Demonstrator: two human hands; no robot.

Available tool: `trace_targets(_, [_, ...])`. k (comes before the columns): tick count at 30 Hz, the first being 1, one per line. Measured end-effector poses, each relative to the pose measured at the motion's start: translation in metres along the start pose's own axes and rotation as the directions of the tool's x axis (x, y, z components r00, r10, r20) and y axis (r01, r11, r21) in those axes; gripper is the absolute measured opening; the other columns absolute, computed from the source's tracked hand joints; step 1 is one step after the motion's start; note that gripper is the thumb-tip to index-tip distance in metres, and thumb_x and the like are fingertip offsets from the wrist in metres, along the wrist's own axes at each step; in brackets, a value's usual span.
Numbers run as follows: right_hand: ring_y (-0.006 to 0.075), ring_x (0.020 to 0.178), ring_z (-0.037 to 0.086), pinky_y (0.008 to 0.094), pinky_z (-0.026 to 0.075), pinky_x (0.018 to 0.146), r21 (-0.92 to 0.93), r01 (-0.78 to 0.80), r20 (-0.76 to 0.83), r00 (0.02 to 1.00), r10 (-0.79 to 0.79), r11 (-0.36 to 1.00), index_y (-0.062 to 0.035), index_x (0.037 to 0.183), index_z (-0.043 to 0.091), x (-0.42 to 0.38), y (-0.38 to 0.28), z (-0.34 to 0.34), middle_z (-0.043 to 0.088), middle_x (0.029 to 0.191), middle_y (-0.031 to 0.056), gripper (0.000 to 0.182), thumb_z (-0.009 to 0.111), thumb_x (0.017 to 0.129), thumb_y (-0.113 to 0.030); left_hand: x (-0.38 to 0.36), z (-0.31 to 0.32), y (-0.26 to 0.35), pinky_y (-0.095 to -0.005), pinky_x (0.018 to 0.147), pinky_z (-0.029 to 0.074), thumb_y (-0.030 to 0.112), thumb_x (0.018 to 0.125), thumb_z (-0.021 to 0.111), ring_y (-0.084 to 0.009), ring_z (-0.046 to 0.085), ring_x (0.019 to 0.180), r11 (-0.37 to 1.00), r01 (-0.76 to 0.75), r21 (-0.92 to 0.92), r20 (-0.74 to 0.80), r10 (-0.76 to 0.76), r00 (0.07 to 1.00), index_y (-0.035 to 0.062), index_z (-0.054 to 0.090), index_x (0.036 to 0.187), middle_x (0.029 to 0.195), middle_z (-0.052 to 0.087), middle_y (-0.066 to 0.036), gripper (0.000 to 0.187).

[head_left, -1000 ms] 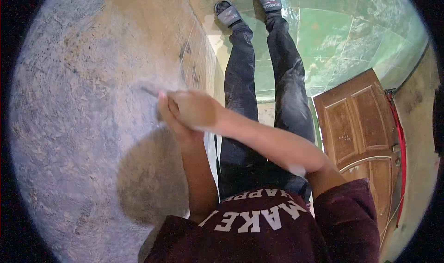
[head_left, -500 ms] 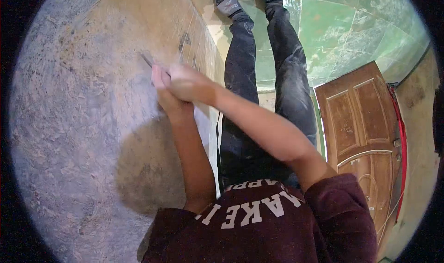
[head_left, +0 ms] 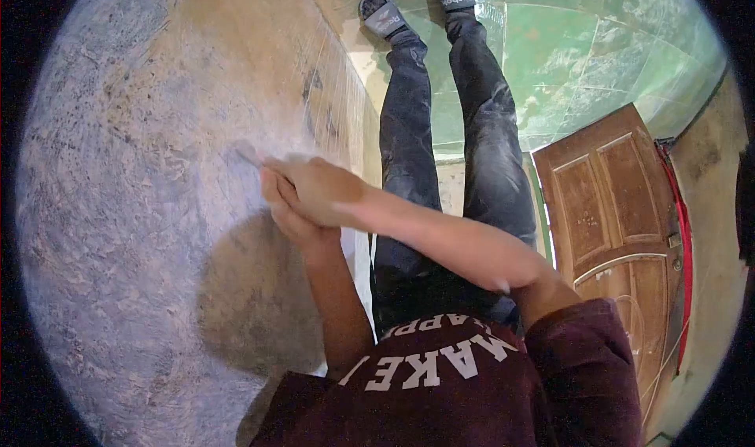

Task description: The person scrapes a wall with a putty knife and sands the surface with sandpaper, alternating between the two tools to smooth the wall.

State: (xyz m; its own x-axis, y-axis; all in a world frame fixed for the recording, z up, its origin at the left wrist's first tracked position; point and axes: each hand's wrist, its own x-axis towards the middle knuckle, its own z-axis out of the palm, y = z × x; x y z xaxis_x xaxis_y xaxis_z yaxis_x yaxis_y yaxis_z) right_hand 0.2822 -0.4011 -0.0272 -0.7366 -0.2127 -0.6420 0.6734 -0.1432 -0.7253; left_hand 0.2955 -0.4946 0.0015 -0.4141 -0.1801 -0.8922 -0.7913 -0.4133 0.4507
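Note:
Both my hands are clasped together in front of the wall (head_left: 157,235), closed around a thin, flat-bladed scraper (head_left: 248,154). Its greyish blade sticks out past my fingers with its tip close to the wall surface; motion smears it and its handle is hidden in my grip. My right hand (head_left: 318,189) reaches across from the right and lies over the top. Beneath it, my left hand (head_left: 285,211) wraps the same tool from below. The wall is patchy, with a whitish, rough coat and a browner band near the hands.
A panelled brown wooden door (head_left: 605,203) stands at the right, with a red strip (head_left: 683,266) along its edge. Green, white-smeared tiles (head_left: 582,62) cover the floor. My sandalled feet (head_left: 383,16) and dusty dark trousers (head_left: 495,156) are close along the wall.
Both hands and the scraper have moved along the wall toward my body, downward in the view. They remain clasped on the tool.

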Motion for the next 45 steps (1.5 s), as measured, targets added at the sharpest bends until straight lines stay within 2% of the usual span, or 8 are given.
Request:
trace_targets(5, [0.0438, 0.088, 0.068, 0.0512, 0.053, 0.080, 0.135, -0.062, 0.254, 0.967, 0.026, 0.989, -0.0053, 0.122, 0.065, 0.018, 0.006, -0.017, 0.069, 0.095, 0.0280, 0.041, 0.040, 0.104, -0.033, 0.018, 0.009, -0.010, -0.0409, 0.087, 0.051, 0.049, 0.105, 0.043, -0.0218, 0.061, 0.104, 0.914, -0.114, 0.390, -0.329, 0.253, 0.910, 0.0091, 0.057, 0.128, 0.107, 0.062, -0.007, 0.048])
trace_targets(9, [0.0432, 0.081, 0.069, 0.0484, 0.055, 0.077, 0.032, -0.037, 0.064, 0.997, 0.035, 0.999, -0.0036, 0.099, 0.070, 0.007, -0.005, -0.019, 0.068, 0.083, 0.0271, 0.043, 0.040, 0.105, -0.034, 0.007, 0.006, -0.007, -0.0417, 0.089, 0.051, 0.048, 0.105, 0.046, -0.0239, 0.060, 0.111, 0.999, -0.019, -0.039, -0.140, 0.013, 0.990, 0.0054, 0.056, 0.133, 0.119, 0.061, -0.010, 0.052])
trace_targets(11, [0.0474, 0.083, 0.068, 0.0522, 0.054, 0.077, 0.358, -0.531, 0.507, 0.801, 0.317, 0.768, -0.0042, 0.093, 0.073, 0.022, -0.014, -0.059, 0.069, 0.083, 0.0283, 0.045, 0.041, 0.104, -0.035, 0.024, 0.033, -0.013, -0.0414, 0.089, 0.051, 0.049, 0.104, 0.046, -0.0236, 0.060, 0.111, 0.986, -0.030, 0.166, -0.301, 0.079, 0.950, 0.0060, 0.055, 0.133, 0.118, 0.061, -0.010, 0.053])
trace_targets(12, [0.0466, 0.077, 0.068, 0.0526, 0.054, 0.074, 0.170, -0.034, 0.153, 0.988, 0.007, 0.985, -0.0030, 0.082, 0.072, 0.031, 0.020, -0.041, 0.068, 0.076, 0.0251, 0.048, 0.044, 0.102, -0.036, 0.028, 0.043, -0.013, -0.0413, 0.089, 0.051, 0.050, 0.104, 0.046, -0.0235, 0.060, 0.110, 0.975, -0.022, 0.220, -0.349, 0.100, 0.932, 0.0064, 0.055, 0.133, 0.117, 0.061, -0.010, 0.053])
trace_targets(15, [0.0454, 0.089, 0.069, 0.0513, 0.053, 0.082, -0.149, 0.081, 0.155, 0.986, -0.058, 0.985, -0.0035, 0.097, 0.072, 0.014, -0.002, -0.031, 0.070, 0.087, 0.0227, 0.047, 0.041, 0.105, -0.038, 0.015, 0.025, -0.012, -0.0408, 0.089, 0.050, 0.053, 0.104, 0.045, -0.0230, 0.060, 0.110, 0.976, -0.039, 0.214, -0.324, 0.109, 0.940, 0.0073, 0.055, 0.132, 0.116, 0.060, -0.010, 0.055])
trace_targets(30, [0.0412, 0.084, 0.067, 0.0502, 0.051, 0.071, -0.085, -0.113, 0.094, 0.988, 0.121, 0.990, -0.0034, 0.080, 0.068, 0.008, -0.031, -0.021, 0.065, 0.078, 0.0203, 0.043, 0.047, 0.102, -0.034, 0.025, 0.020, 0.013, -0.0428, 0.083, 0.050, 0.062, 0.099, 0.046, -0.0198, 0.063, 0.098, 0.988, 0.047, 0.147, -0.172, -0.021, 0.985, 0.0141, 0.061, 0.105, 0.100, 0.064, -0.003, 0.051])
trace_targets(35, [0.0444, 0.077, 0.067, 0.0548, 0.052, 0.071, -0.241, 0.225, -0.135, 0.955, -0.263, 0.944, -0.0054, 0.083, 0.069, 0.022, 0.002, -0.010, 0.067, 0.079, 0.0225, 0.041, 0.047, 0.102, -0.035, 0.010, 0.047, 0.039, -0.0418, 0.083, 0.051, 0.062, 0.099, 0.046, -0.0201, 0.063, 0.097, 0.956, 0.220, 0.196, -0.017, -0.221, 0.975, 0.0141, 0.061, 0.103, 0.099, 0.064, -0.005, 0.051])
trace_targets(45, [0.0472, 0.084, 0.066, 0.0547, 0.051, 0.076, -0.099, -0.056, 0.205, 0.976, 0.076, 0.993, -0.0013, 0.103, 0.067, 0.026, -0.021, -0.044, 0.067, 0.092, 0.0275, 0.043, 0.038, 0.105, -0.034, -0.001, 0.055, 0.009, -0.0389, 0.087, 0.051, 0.061, 0.101, 0.045, -0.0210, 0.062, 0.100, 1.000, -0.020, 0.005, -0.036, 0.020, 0.999, 0.0115, 0.060, 0.112, 0.106, 0.063, -0.007, 0.053])
